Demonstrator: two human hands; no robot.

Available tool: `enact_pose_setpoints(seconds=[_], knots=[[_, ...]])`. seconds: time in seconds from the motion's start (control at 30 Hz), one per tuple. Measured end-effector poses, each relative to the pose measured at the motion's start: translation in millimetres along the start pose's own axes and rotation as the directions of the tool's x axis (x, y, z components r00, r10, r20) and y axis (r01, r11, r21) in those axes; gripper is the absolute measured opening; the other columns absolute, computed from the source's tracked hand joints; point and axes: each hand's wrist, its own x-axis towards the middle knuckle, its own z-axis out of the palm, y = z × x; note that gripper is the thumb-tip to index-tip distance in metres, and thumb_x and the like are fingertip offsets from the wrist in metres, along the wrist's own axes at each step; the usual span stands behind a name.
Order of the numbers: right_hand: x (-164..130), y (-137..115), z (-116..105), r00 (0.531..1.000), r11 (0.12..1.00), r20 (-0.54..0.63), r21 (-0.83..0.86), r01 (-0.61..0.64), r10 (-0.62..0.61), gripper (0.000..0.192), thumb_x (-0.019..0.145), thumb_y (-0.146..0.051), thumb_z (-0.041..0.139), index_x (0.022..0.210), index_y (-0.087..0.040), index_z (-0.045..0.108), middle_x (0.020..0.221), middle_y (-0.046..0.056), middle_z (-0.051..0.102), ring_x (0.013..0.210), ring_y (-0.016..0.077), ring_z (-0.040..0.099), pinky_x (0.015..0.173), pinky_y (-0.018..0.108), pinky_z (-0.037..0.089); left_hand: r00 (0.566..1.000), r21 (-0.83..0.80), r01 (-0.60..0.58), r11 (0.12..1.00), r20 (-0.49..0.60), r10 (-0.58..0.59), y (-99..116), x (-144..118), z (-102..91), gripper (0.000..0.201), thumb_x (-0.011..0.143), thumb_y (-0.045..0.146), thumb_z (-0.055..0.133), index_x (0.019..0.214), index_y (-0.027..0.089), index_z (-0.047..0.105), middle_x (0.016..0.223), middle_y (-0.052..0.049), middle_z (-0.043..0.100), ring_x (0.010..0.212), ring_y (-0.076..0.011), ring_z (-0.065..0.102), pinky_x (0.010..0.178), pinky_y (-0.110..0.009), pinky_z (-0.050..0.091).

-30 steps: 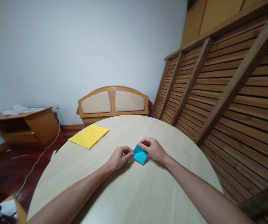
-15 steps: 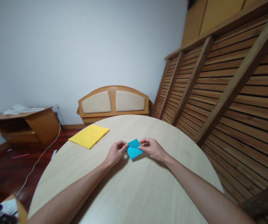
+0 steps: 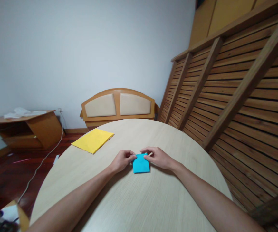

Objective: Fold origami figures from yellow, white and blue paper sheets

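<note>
Round table (image 3: 134,203): blue paper (image 3: 141,165), squarish, near its middle. Left hand (image 3: 122,160) pinches the paper's far left corner, right hand (image 3: 160,158) the far right. Yellow paper (image 3: 92,140) by table's far left edge; headboard (image 3: 118,103) beyond table.

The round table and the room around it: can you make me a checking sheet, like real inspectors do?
Surface: round pale table, with yellow paper lying toward its far left.
Job's things: folded blue paper, between both hands.
Clutter: white items on the low cabinet; small scraps on the floor.
Hands: left hand pinches the blue paper's upper left corner; right hand touches the upper right.
Cables: pale cable across the floor, left.
Surroundings: padded headboard ahead; slatted wooden panel right.
</note>
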Motion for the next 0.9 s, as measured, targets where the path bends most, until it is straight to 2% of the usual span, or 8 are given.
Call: enact_pose_setpoints(seconds=[0.1, 0.23, 0.37, 0.5, 0.57, 0.63, 0.77, 0.9], knots=[[1.0, -0.1, -0.2, 0.999, 1.0, 0.033, -0.003, -0.013, 0.013, 0.024, 0.084, -0.024, 0.062, 0.104, -0.016, 0.073, 0.096, 0.007, 0.073, 0.079, 0.0169, 0.063, 0.07, 0.028, 0.05, 1.0, 0.022, -0.024, 0.999, 0.012, 0.024, -1.3, -0.1, 1.6, 0.034, 0.077, 0.045, 0.067, 0.084, 0.012, 0.067, 0.064, -0.001, 0.062, 0.059, -0.013, 0.055, 0.057, -0.025, 0.04], [2.0, 1.6, 1.3, 0.997, 0.997, -0.001, 0.004, -0.075, 0.075, 0.02, 0.08, -0.025, 0.066, 0.096, -0.014, 0.072, 0.083, 0.005, 0.071, 0.067, 0.014, 0.059, 0.061, 0.024, 0.045, 0.996, 0.106, -0.083, 0.991, -0.003, 0.084, -2.6, -1.1, 2.8, 0.03, 0.082, 0.04, 0.063, 0.091, 0.012, 0.067, 0.07, -0.003, 0.067, 0.065, -0.0153, 0.059, 0.06, -0.026, 0.044], [3.0, 6.8, 3.5, 0.99, 0.991, -0.048, 0.002, -0.136, 0.135, 0.02, 0.077, -0.028, 0.07, 0.091, -0.014, 0.071, 0.075, 0.003, 0.069, 0.064, 0.0137, 0.056, 0.057, 0.024, 0.042, 0.985, 0.291, -0.141, 0.946, -0.055, 0.164, -2.8, -4.8, 2.8, 0.028, 0.086, 0.034, 0.06, 0.106, 0.016, 0.067, 0.093, -0.008, 0.073, 0.082, -0.0202, 0.065, 0.074, -0.031, 0.049], [4.8, 12.5, 5.0, 0.983, 0.988, -0.1, -0.005, -0.154, 0.152, 0.017, 0.074, -0.024, 0.07, 0.088, -0.014, 0.07, 0.077, 0.003, 0.069, 0.069, 0.0152, 0.059, 0.061, 0.024, 0.044, 0.971, 0.461, -0.155, 0.874, -0.093, 0.221, -0.3, -9.0, 2.1, 0.033, 0.087, 0.032, 0.06, 0.117, 0.019, 0.064, 0.109, -0.01, 0.071, 0.094, -0.0235, 0.066, 0.085, -0.035, 0.049], [5.6, 14.4, 5.2, 0.98, 0.988, -0.132, -0.006, -0.154, 0.152, 0.016, 0.072, -0.021, 0.069, 0.087, -0.015, 0.069, 0.078, 0.003, 0.069, 0.071, 0.0156, 0.061, 0.062, 0.024, 0.045, 0.962, 0.506, -0.21, 0.837, -0.045, 0.269, 2.6, -10.8, 2.1, 0.03, 0.088, 0.031, 0.058, 0.117, 0.02, 0.063, 0.112, -0.009, 0.07, 0.096, -0.0231, 0.065, 0.086, -0.035, 0.049], [5.9, 15.2, 4.8, 0.975, 0.986, -0.157, -0.037, -0.163, 0.155, 0.014, 0.072, -0.02, 0.068, 0.085, -0.015, 0.068, 0.075, 0.002, 0.068, 0.07, 0.0156, 0.061, 0.061, 0.024, 0.045, 0.948, 0.533, -0.292, 0.794, 0.052, 0.314, 6.2, -12.4, 2.7, 0.025, 0.09, 0.03, 0.057, 0.112, 0.021, 0.065, 0.113, -0.008, 0.069, 0.1, -0.0226, 0.064, 0.089, -0.034, 0.048], [4.4, 14.0, 2.2, 0.977, 0.969, -0.165, -0.183, -0.164, 0.134, 0.01, 0.075, -0.023, 0.069, 0.083, -0.017, 0.07, 0.076, 0.003, 0.07, 0.071, 0.0164, 0.062, 0.063, 0.025, 0.044, 0.921, 0.57, -0.39, 0.723, 0.232, 0.314, 12.7, -15.3, 4.1, 0.025, 0.09, 0.032, 0.058, 0.111, 0.022, 0.067, 0.114, -0.008, 0.07, 0.105, -0.0231, 0.063, 0.094, -0.035, 0.047], [1.5, 12.1, -1.6, 0.991, 0.935, -0.112, -0.338, -0.107, 0.073, 0.011, 0.08, -0.028, 0.067, 0.083, -0.019, 0.073, 0.081, 0.004, 0.072, 0.073, 0.0175, 0.063, 0.065, 0.026, 0.043, 0.901, 0.595, -0.434, 0.676, 0.298, 0.315, 13.8, -16.0, 2.9, 0.027, 0.09, 0.037, 0.059, 0.111, 0.023, 0.069, 0.115, -0.008, 0.071, 0.105, -0.0243, 0.064, 0.094, -0.036, 0.046]])
